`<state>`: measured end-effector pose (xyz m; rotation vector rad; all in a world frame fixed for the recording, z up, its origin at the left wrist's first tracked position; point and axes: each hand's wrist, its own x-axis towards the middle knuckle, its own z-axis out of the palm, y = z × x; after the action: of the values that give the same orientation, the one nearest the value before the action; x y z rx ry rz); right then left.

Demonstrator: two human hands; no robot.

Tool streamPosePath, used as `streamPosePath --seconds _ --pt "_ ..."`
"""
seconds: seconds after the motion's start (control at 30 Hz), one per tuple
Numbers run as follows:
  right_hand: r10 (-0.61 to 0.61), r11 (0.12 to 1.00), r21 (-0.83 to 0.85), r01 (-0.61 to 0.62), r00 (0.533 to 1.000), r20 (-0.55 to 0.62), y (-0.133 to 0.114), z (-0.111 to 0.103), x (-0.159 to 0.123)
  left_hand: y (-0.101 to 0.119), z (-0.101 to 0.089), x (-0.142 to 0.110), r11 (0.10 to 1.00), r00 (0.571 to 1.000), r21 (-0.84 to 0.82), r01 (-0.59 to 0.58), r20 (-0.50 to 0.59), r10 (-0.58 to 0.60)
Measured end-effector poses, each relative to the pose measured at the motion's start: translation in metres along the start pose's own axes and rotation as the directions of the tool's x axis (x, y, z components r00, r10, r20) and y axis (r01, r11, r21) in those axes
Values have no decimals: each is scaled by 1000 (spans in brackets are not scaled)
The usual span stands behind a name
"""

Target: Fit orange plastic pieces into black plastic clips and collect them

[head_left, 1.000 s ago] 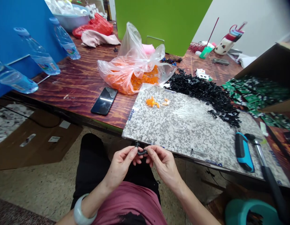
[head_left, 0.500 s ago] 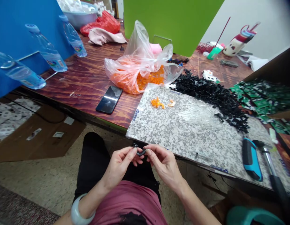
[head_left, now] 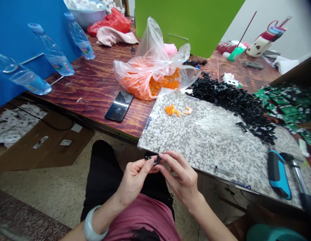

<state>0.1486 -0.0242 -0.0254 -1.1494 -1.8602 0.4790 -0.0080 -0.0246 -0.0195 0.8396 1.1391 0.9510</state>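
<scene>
A small curved black plastic part [head_left: 157,160] is held between my two hands, just off the front edge of the speckled stone slab [head_left: 168,137]. My left hand [head_left: 136,177] pinches its left end between thumb and fingertips. My right hand [head_left: 180,175] has its thumb and forefinger closed on the right end. Fingers cover much of the part, so its full shape is hidden. On the slab lie a few orange plastic pieces [head_left: 172,109], a spread of thin clear-looking pins [head_left: 218,124] and a heap of black parts [head_left: 226,95].
A blue-and-black tool handle [head_left: 279,174] and a hammer [head_left: 300,180] lie at the slab's right. Green-and-white pieces [head_left: 286,103] are piled beyond. A phone [head_left: 119,106], a plastic bag of orange pieces [head_left: 150,78] and several water bottles [head_left: 58,60] are on the wooden table.
My right hand has turned, its fingers now curling over the black part's right end. Both hands are closer together. The whole view has shifted slightly.
</scene>
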Motion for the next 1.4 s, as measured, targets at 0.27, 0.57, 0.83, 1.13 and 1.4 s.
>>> streamPosePath --seconds 0.27,0.57,0.83,1.13,1.4 --pt "3 1000 22 -3 1000 -13 -5 1 2 3 6 1 998 997 -17 -62 -51 61" --pt "3 1000 -5 -3 1000 16 -13 6 1 5 11 4 987 989 101 -123 -73 131" --pt "-2 1000 -8 3 999 34 -17 5 5 5 12 5 986 988 97 -135 -63 141" --pt "17 1000 11 -18 998 61 -14 8 3 4 12 8 983 988 125 -133 -64 142" --pt "43 999 13 -44 998 42 -16 9 5 4 11 9 981 989 157 -110 -77 123"
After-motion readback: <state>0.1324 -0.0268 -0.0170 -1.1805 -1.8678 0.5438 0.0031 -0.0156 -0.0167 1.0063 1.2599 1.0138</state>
